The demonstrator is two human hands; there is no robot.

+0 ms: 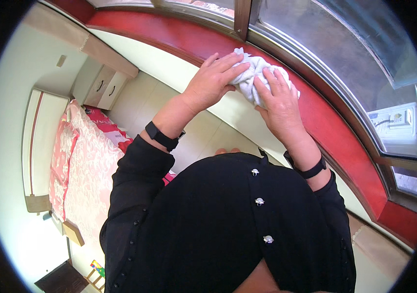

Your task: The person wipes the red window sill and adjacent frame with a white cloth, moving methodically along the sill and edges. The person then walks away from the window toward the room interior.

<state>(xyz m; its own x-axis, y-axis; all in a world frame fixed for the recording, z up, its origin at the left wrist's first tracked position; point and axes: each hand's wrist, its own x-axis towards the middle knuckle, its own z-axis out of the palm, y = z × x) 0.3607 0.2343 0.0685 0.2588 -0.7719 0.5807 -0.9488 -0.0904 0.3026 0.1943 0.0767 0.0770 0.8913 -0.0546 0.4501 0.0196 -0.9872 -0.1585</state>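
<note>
A crumpled white cloth [254, 75] is bunched between my two hands over the red windowsill [335, 111]. My left hand [214, 78] grips its left end, with the fingers spread across the folds. From the other side my right hand [278, 99] holds the cloth, its fingertips pressed into the top. Part of the cloth's underside is hidden, so I cannot tell how much of it touches the sill. A dark band circles each of my wrists.
Along the sill runs a brown-framed sliding window [314, 47]. An outdoor unit [395, 122] shows through the glass. To the left are a bed with a pink patterned cover [91, 161], a drawer cabinet [102, 86] and a gathered curtain [109, 58]. Pale floor tiles [194, 135] lie below.
</note>
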